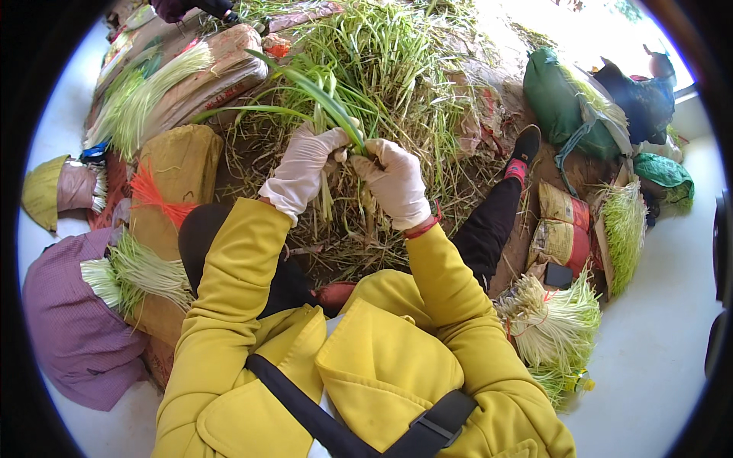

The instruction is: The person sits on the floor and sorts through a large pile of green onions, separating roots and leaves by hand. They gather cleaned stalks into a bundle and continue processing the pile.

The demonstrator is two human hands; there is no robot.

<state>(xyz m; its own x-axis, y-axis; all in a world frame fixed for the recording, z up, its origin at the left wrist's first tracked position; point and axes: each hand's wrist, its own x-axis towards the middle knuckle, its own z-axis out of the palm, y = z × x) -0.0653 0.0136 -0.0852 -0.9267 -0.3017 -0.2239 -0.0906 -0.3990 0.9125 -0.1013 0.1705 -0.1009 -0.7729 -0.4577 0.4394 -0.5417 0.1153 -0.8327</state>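
My left hand (pixel 312 163), in a white glove, grips a leafy green plant (pixel 327 97) by its stalk. Its long flat leaves rise above the fingers and pale stems hang below. Close beside it, my right hand (pixel 395 180), gloved as well, pinches the base of a broad leaf on the same plant between thumb and fingers. The gloves hide where the stalk and leaf meet. Beyond and beneath both hands spreads a big heap of similar cut plants (pixel 395 74), green on top with straw-coloured stalks lower down.
To the left, a board (pixel 172 166) carries orange ties (pixel 157 192) and a bundle of pale stems (pixel 152 272) near a purple cloth (pixel 80 320). At right are a tied stem bundle (pixel 550 326), a dark phone-like object (pixel 558 275), a printed sack (pixel 561 229) and a green sack (pixel 567 109).
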